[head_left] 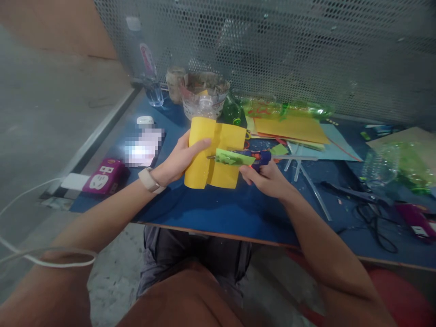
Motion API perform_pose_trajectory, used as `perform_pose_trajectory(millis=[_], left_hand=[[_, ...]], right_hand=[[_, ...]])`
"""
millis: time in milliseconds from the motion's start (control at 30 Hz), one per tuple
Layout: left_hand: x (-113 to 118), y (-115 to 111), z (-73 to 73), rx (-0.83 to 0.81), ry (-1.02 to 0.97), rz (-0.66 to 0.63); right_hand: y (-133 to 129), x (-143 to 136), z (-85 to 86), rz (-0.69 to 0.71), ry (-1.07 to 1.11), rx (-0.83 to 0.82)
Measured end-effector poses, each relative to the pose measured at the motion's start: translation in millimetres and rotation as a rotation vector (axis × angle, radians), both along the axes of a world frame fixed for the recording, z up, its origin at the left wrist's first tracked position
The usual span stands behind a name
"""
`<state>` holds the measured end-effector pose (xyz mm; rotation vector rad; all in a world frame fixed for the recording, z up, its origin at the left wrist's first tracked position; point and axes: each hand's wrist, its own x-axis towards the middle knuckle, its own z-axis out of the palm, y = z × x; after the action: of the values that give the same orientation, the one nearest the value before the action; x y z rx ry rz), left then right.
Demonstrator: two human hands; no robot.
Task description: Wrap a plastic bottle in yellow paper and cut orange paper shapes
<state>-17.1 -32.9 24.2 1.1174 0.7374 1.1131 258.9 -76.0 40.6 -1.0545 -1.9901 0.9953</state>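
Observation:
My left hand point(179, 159) is closed on a yellow sheet of paper point(230, 136), thumb across its front. The sheet is curved into a roll on the left, with a free flap to the right. A clear plastic bottle top point(205, 106) shows just above the roll; whether it sits inside I cannot tell. In my right hand point(267, 179) is a blue hot glue gun point(263, 157), its nozzle pointing left at the paper. A clear glue stick point(294, 157) juts from its back. A green paper strip point(235, 158) covers much of the gun's front.
Behind my hands stand a bowl-like container point(206, 91) and a water bottle point(148, 68). Paper sheets point(293, 129), loose glue sticks point(316, 193), dark scissors point(354, 193) and cut plastic bottles point(381, 165) lie rightward. A purple power socket point(105, 175) is at left.

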Motion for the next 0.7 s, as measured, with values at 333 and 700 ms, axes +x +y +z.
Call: perform_pose_trajectory(millis=[333,700], left_hand=[[0,-1,1.2,0.003,-0.005,0.009],[2,-2,1.4,-0.006,0.009,0.001]], right_hand=[[0,9,-1.3,0.060,-0.039,-0.044],[0,-4,8.2,-0.005,0.004,0.014]])
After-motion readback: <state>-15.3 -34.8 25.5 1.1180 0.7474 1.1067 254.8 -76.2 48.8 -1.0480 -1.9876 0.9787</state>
